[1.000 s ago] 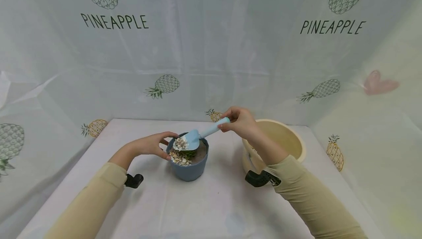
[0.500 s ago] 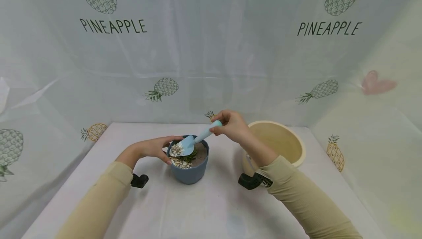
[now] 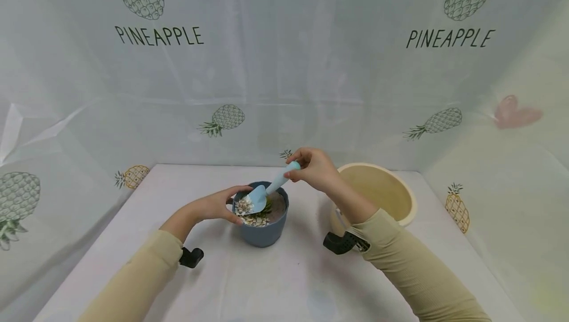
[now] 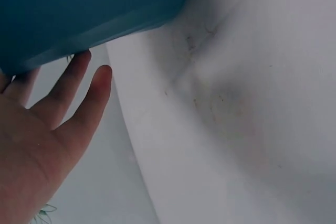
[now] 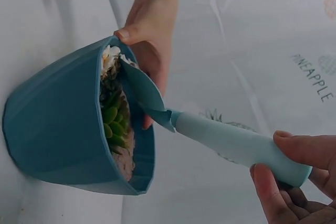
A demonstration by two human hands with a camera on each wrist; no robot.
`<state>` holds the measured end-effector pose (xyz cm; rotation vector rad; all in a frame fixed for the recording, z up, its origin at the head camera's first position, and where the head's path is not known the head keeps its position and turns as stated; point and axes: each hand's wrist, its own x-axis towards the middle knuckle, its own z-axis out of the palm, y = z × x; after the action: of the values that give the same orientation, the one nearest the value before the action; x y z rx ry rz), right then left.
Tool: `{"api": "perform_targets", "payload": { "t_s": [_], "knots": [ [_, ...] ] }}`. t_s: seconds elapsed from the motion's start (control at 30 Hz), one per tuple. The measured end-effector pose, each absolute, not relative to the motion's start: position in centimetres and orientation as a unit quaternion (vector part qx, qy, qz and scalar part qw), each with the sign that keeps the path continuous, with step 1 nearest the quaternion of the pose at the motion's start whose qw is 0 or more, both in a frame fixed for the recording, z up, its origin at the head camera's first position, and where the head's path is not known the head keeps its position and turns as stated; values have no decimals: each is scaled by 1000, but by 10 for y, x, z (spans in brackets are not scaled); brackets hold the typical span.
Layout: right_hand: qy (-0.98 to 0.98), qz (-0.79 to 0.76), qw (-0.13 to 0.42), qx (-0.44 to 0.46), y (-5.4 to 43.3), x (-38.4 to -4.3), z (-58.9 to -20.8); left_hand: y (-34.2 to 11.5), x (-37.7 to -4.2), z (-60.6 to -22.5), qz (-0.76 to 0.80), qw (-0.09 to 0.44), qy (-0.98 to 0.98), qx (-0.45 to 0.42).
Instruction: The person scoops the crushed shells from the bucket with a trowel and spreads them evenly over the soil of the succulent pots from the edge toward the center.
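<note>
A blue-grey flower pot [image 3: 262, 237] stands upright on the table. My left hand [image 3: 212, 207] holds its left rim, thumb at the near side and fingers along the far side. Inside, a green succulent [image 5: 114, 121] grows among pale pebbles [image 3: 259, 220], with greyish soil toward the right. My right hand [image 3: 314, 170] pinches the handle end of a light blue trowel [image 5: 231, 139] between thumb and fingers. The trowel's blade slants down to the left over the plant, pebbles at its tip. The left wrist view has the left fingers [image 4: 94, 95] against the pot's wall.
A large cream bucket [image 3: 382, 191] stands to the right, partly behind my right forearm. White cloth [image 3: 266, 287] covers the table. A pineapple-print curtain [image 3: 284, 65] hangs behind and at the sides. Black cameras [image 3: 192, 258] are strapped to both wrists.
My right hand has shifted a little left and lower, tipping the trowel more steeply toward the pebbles. The left hand keeps its hold on the rim. The head view has shifted slightly.
</note>
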<state>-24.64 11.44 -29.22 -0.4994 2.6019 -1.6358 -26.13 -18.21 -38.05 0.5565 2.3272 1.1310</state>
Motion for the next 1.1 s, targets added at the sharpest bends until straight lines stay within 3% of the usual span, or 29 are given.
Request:
{"api": "perform_targets", "payload": {
  "t_s": [0.7,1.1],
  "knots": [
    [861,-464,-32,-205,112,-237,-281,-165,-244,-383,409,191,874,180],
    [866,-456,-39,-203,111,-236,-278,-185,-268,-374,409,261,840,244]
  ]
}}
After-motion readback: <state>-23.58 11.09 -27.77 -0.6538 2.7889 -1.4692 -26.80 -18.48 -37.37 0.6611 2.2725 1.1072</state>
